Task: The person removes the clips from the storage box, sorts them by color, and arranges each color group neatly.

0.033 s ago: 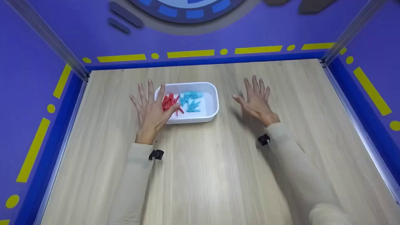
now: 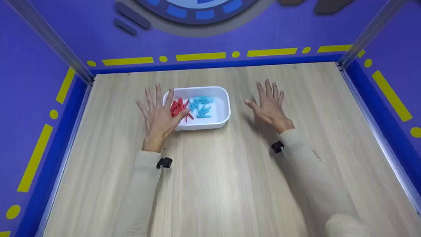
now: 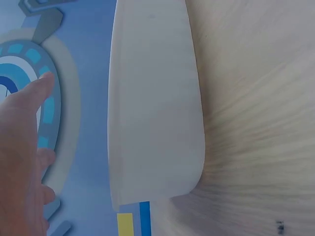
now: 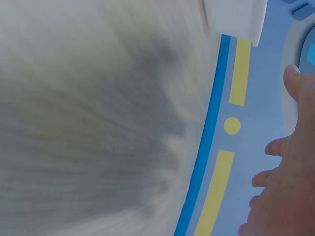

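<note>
Red clothespins lie left of blue clothespins inside the white tray on the counter, seen only in the head view; the left wrist view shows the tray's outer wall instead. The left hand, fingers spread, is at the tray's left end; the right hand, fingers also spread, hovers to its right.

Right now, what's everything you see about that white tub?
The white tub is an open, rounded rectangle, apparently plastic, with a narrow rim. It sits upright on the table, long sides running left to right. Red clothespins lie toward its left, blue clothespins near the middle; its right end holds none. The left hand overlaps its left end in the head view, but the left wrist view shows a gap.
</note>
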Demonstrator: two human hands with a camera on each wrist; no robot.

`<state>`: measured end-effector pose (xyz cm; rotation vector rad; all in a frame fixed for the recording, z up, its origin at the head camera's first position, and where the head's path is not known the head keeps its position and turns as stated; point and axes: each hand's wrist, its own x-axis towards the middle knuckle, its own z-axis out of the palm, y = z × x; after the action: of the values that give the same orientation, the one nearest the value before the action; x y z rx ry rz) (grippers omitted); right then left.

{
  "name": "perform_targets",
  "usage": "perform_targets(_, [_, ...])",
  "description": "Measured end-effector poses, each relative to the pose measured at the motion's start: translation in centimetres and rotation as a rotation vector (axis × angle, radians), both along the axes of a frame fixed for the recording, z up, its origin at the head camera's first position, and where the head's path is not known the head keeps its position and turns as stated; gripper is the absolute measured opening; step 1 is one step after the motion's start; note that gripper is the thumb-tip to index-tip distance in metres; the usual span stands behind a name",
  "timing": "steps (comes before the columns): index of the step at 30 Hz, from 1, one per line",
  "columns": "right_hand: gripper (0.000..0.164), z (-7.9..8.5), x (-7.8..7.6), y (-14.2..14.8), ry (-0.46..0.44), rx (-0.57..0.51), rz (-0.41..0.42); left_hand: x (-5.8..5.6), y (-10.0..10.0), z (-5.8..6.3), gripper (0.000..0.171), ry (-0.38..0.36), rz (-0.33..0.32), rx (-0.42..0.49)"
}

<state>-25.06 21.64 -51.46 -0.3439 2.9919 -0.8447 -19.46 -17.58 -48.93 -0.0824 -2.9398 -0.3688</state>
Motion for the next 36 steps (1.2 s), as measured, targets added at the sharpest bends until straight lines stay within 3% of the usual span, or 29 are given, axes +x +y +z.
perform_targets(13, [0.094,1.1,0.3,-1.7,0.065,0.02,0.02,0.2,-1.1,0.2,0.1,0.005,0.003,-0.005])
perform_targets(36, [0.092,2.7,0.2,-4.5,0.117,0.043,0.102,-0.3,-2.2,1.8,0.103,0.091,-0.023,0.03])
